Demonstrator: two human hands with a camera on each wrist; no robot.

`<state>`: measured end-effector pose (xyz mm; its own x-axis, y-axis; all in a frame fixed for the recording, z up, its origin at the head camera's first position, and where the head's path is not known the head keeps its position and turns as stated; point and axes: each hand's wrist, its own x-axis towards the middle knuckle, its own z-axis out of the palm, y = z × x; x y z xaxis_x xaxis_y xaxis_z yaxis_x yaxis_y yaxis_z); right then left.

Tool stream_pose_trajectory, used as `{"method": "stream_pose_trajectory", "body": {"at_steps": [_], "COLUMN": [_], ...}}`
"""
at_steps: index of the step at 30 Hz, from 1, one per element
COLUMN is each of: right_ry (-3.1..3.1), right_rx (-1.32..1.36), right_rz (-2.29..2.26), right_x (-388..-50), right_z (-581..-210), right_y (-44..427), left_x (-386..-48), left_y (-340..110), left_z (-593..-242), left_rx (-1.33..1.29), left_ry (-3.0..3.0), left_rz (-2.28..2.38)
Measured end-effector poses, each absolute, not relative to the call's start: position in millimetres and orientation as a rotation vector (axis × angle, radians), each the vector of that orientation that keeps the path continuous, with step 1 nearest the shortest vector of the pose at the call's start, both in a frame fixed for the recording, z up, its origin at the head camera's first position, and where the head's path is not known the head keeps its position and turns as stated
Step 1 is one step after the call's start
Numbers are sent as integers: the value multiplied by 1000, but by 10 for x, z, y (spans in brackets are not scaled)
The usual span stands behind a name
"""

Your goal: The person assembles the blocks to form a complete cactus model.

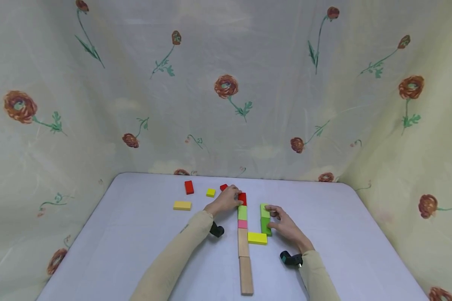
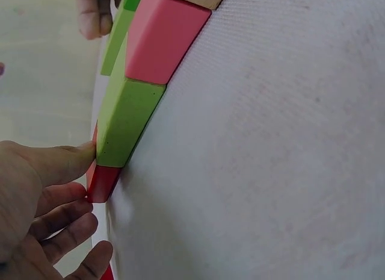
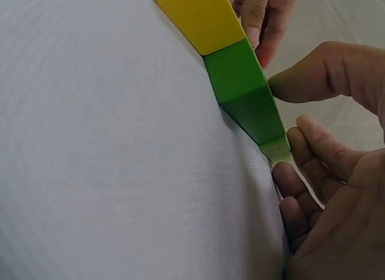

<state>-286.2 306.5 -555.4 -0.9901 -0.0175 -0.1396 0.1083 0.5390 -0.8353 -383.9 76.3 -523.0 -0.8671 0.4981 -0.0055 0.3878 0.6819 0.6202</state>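
In the head view, a column runs away from the near side: two wooden blocks (image 1: 246,276), a pink block (image 1: 242,224), a light green block (image 1: 242,212) and a red block (image 1: 242,197). My left hand (image 1: 226,199) pinches that red block (image 2: 103,185) between thumb and fingers. To the right, a yellow block (image 1: 257,238) touches the column's side, with a dark green block (image 1: 265,227) and another light green block (image 1: 264,210) beyond it. My right hand (image 1: 288,228) grips this green pair, thumb at the dark green block (image 3: 246,93), fingers by the light green one (image 3: 277,151).
Left of the column lie a red block (image 1: 189,187), a small yellow block (image 1: 210,192) and a pale yellow block (image 1: 182,205). Another red block (image 1: 223,187) shows just behind my left hand. A flowered cloth (image 1: 226,125) hangs behind the white table (image 1: 128,234).
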Motion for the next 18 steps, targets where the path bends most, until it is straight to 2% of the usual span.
{"method": "stream_pose_trajectory", "body": {"at_steps": [18], "right_ry": [2626], "right_rx": [76], "right_rz": [-1470], "right_x": [-2864], "right_z": [-5518], "right_y": [3060], "left_x": [-3842], "left_y": [676], "left_z": [-5195], "left_rx": [650], "left_ry": [2684], "left_rz": [1072]}}
